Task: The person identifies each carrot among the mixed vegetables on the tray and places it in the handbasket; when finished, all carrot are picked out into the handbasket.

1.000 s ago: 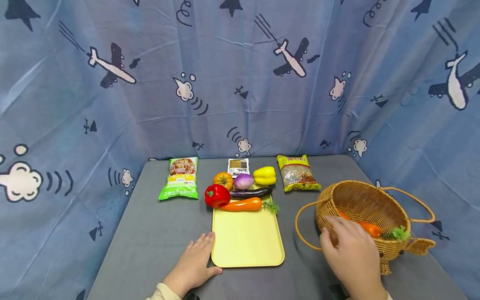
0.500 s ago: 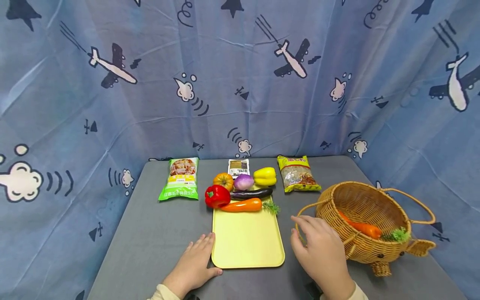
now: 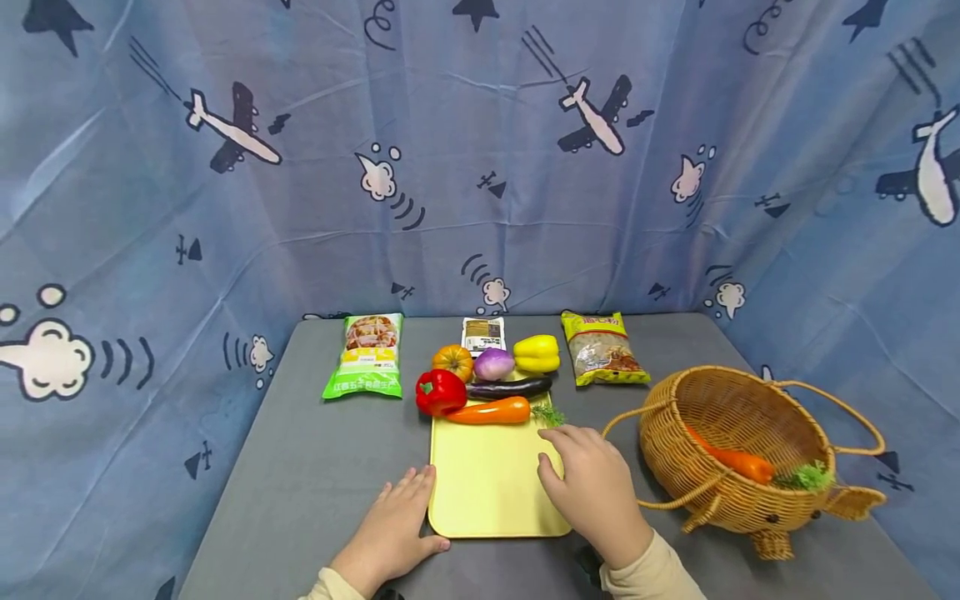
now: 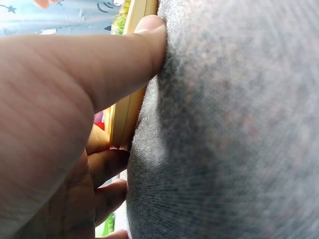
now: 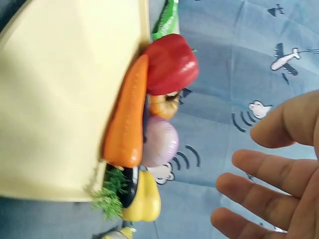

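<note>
My left hand [image 3: 393, 529] lies on the grey table with straight fingers, fingertips and thumb right at the left edge of a yellow tray [image 3: 498, 483]. In the left wrist view, the thumb [image 4: 134, 57] reaches the tray's rim [image 4: 130, 112]. Over the tray's right edge hovers my right hand [image 3: 592, 487], holding nothing, its fingers relaxed and spread. An orange carrot [image 3: 491, 411] with a green top lies across the tray's far part. Behind it are an eggplant [image 3: 510, 388] and a purple onion [image 3: 493, 364]. A red bell pepper [image 3: 440, 392] sits at the carrot's tip.
A wicker basket [image 3: 675, 442] with handles stands at the right, a second carrot [image 3: 738, 463] inside. Beyond the tray are an orange tomato-like vegetable [image 3: 453, 363], a yellow bell pepper [image 3: 537, 354] and a small packet [image 3: 483, 335]. Green [image 3: 366, 357] and yellow [image 3: 605, 348] food bags flank them.
My right hand has moved left from the basket's rim, past its handle, to over the tray's right edge. The left hand stays at the tray. The head view has shifted slightly.
</note>
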### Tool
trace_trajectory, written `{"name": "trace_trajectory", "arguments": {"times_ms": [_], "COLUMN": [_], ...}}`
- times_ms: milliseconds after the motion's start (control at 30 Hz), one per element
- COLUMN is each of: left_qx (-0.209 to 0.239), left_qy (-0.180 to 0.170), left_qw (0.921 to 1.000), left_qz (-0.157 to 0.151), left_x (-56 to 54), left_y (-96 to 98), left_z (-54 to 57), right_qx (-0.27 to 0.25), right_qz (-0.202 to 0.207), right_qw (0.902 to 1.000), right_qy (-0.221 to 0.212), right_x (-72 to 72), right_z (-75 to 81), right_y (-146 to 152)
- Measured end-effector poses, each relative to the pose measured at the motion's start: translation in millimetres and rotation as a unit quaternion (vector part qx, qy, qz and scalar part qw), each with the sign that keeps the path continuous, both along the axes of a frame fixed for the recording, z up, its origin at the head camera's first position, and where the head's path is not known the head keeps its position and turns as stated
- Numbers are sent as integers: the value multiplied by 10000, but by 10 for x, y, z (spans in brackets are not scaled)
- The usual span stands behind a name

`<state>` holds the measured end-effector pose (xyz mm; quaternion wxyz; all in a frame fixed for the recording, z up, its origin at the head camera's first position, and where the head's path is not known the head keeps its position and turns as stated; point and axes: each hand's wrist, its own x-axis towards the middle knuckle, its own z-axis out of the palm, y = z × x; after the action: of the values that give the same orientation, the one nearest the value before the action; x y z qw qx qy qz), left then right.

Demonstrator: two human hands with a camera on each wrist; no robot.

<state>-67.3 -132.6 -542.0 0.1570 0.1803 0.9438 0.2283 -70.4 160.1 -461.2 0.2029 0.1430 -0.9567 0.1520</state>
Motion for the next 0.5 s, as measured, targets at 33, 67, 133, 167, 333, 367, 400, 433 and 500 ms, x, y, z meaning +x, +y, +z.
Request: {"name": "trace_trajectory", "arguments": {"times_ms": [33, 67, 133, 167, 333, 367, 400, 433, 500], "left_qx": [11, 26, 58, 73, 86, 78, 70, 56, 39], "left_qy": [10, 18, 27, 36, 94, 99, 105, 103, 106], "left_qw": [10000, 10000, 10000, 10000, 9999, 9999, 9999, 9999, 9999], "left_qz": [-2, -8, -10, -14, -16, -17, -20, -21, -20], "left_x": [2, 4, 8, 9, 11, 10, 8, 6, 3], "left_y": [0, -2, -7, -10, -27, -27, -27, -26, -23], "left_z": [4, 5, 10, 12, 14, 14, 11, 7, 0], "right_qx": [23, 52, 108, 130, 293, 326, 366, 407, 495], "right_qz": [13, 32, 67, 90, 209, 215, 207, 184, 126], "right_qw": [10000, 9999, 9996, 9994, 9977, 9972, 9965, 9954, 9925], "right_qy": [-74, -129, -240, -300, -575, -644, -723, -846, -1113], "right_x": [-32, -65, -133, -169, -373, -417, -458, -500, -582], "right_z": [-20, -41, -85, -107, -237, -270, -301, -330, -389], "right_y": [-17, -33, -69, -89, -210, -229, -247, -264, -291]}}
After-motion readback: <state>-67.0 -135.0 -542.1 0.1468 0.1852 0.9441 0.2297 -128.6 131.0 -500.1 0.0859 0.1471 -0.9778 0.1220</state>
